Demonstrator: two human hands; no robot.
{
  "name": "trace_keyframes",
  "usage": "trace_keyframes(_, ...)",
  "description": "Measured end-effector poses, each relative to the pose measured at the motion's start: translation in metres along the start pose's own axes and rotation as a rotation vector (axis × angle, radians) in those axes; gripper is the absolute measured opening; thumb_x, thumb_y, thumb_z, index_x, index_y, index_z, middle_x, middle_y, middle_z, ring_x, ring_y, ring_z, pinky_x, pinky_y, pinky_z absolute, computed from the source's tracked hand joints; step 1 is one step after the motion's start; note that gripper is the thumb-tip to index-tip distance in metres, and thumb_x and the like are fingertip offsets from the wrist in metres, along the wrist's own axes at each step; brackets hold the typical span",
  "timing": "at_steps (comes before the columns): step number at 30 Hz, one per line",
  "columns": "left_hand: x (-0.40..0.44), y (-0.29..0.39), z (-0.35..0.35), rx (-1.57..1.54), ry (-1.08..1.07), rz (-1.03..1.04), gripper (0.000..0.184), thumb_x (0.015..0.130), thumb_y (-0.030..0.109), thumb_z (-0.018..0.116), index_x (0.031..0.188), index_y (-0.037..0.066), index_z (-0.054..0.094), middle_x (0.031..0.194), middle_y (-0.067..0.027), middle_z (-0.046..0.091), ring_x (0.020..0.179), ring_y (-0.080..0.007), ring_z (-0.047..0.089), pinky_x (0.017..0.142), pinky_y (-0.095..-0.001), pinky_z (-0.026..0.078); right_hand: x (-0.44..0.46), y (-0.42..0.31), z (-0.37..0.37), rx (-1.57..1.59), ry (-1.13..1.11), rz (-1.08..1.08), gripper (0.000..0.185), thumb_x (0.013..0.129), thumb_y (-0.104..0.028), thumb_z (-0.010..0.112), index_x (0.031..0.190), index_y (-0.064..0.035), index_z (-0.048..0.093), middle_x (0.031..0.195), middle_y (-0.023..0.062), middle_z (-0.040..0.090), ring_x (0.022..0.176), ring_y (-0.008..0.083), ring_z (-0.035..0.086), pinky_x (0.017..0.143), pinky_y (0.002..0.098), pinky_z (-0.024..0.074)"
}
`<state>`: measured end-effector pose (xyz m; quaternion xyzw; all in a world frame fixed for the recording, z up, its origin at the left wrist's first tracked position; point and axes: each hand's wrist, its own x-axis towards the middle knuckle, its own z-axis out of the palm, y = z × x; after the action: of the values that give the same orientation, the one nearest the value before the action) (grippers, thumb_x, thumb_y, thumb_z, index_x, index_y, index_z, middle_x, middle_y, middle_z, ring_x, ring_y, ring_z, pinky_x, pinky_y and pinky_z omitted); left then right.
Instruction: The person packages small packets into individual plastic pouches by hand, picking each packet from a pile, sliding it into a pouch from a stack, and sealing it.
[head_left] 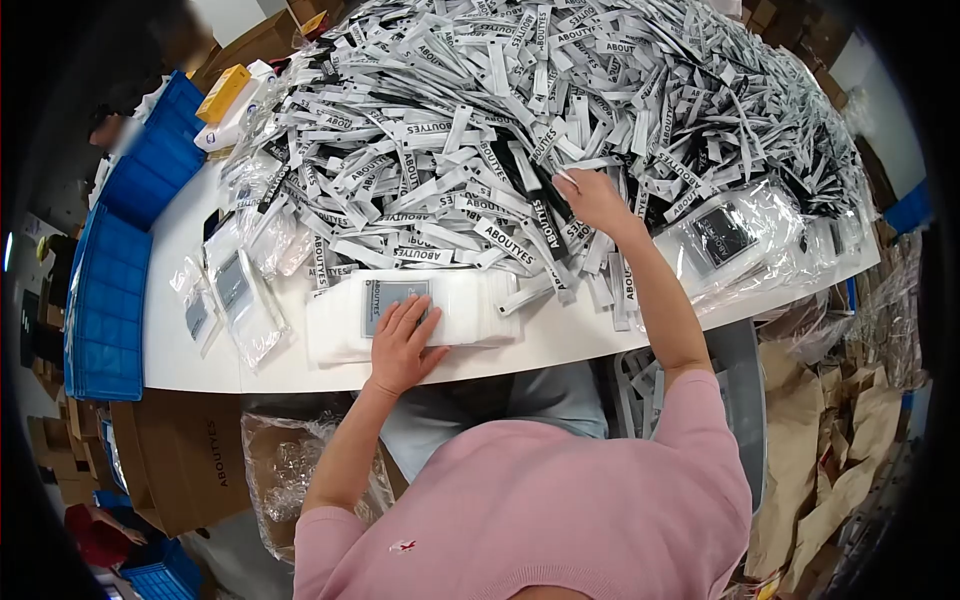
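Note:
My left hand (402,345) lies flat with its fingers spread on a stack of white plastic bags (460,300) at the table's front edge. Beside its fingertips is a grey printed label (385,300) on the top bag. Farther forward and right, my right hand (592,198) is at the big heap of narrow white and black packets (440,130) printed "ABOUTYES". Its thumb and fingers are pinched together at the end of a thin white packet (590,164).
Clear bags (245,290) lie left of the stack, and more with a dark label (722,235) lie right. Blue bins (110,300) stand along the table's left side. A grey tub (745,400) is below the front edge, and a cardboard box (180,460) stands lower left.

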<state>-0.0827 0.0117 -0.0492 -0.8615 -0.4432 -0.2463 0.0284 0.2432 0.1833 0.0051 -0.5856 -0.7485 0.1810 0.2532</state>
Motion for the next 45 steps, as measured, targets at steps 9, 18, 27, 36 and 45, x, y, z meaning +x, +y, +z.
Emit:
trace_keyframes(9, -0.001, -0.001, 0.002, -0.007, 0.006, 0.006, 0.050, 0.072, 0.032, 0.064, 0.114, 0.007, 0.055, 0.124, -0.0126, 0.049, 0.115, -0.0309, 0.046, 0.097, -0.0443, 0.032, -0.011, -0.015, 0.041, -0.310, -0.065, -0.071, 0.028, 0.069, -0.024, 0.066, 0.082, 0.0003, 0.059, 0.083, 0.0200, 0.061, 0.082, 0.0372, 0.059, 0.072, 0.0438, 0.0481)
trace_keyframes(18, 0.006, 0.000, 0.000, -0.238, 0.128, -0.214, 0.030, 0.088, 0.022, 0.046, 0.111, 0.006, 0.057, 0.107, -0.0120, 0.059, 0.100, -0.0291, 0.055, 0.090, -0.0398, 0.039, -0.051, -0.032, 0.011, 0.981, 0.125, 0.217, 0.017, 0.083, -0.017, 0.057, 0.082, 0.0001, 0.057, 0.068, 0.0102, 0.059, 0.057, 0.0177, 0.058, 0.053, 0.0302, 0.0446)
trace_keyframes(27, 0.050, 0.025, -0.026, -0.394, 0.274, -0.380, 0.023, 0.081, 0.003, 0.054, 0.102, 0.003, 0.061, 0.076, -0.0108, 0.054, 0.062, -0.0227, 0.051, 0.057, -0.0328, 0.041, -0.146, -0.052, 0.081, 0.557, 0.249, -0.158, 0.013, 0.078, -0.011, 0.065, 0.076, -0.0030, 0.054, 0.060, 0.0134, 0.055, 0.051, 0.0268, 0.050, 0.049, 0.0302, 0.0406)
trace_keyframes(36, 0.059, 0.056, -0.032, -0.101, 0.283, 0.200, 0.044, 0.056, -0.006, 0.060, 0.098, 0.005, 0.065, 0.066, -0.0033, 0.040, 0.064, -0.0209, 0.049, 0.058, -0.0324, 0.042, -0.121, -0.099, 0.051, 1.275, -0.248, 0.333, 0.022, 0.085, -0.023, 0.060, 0.074, -0.0048, 0.057, 0.050, 0.0002, 0.049, 0.040, 0.0055, 0.040, 0.036, 0.0213, 0.0268)
trace_keyframes(45, 0.046, 0.061, -0.038, -0.285, 0.221, 0.010, 0.051, 0.065, 0.012, 0.073, 0.113, 0.004, 0.056, 0.081, -0.0095, 0.054, 0.076, -0.0264, 0.055, 0.068, -0.0340, 0.047, -0.112, -0.107, 0.052, 1.065, -0.300, 0.223, 0.016, 0.081, -0.016, 0.062, 0.074, -0.0023, 0.058, 0.053, 0.0014, 0.051, 0.041, 0.0061, 0.042, 0.038, 0.0208, 0.0299)
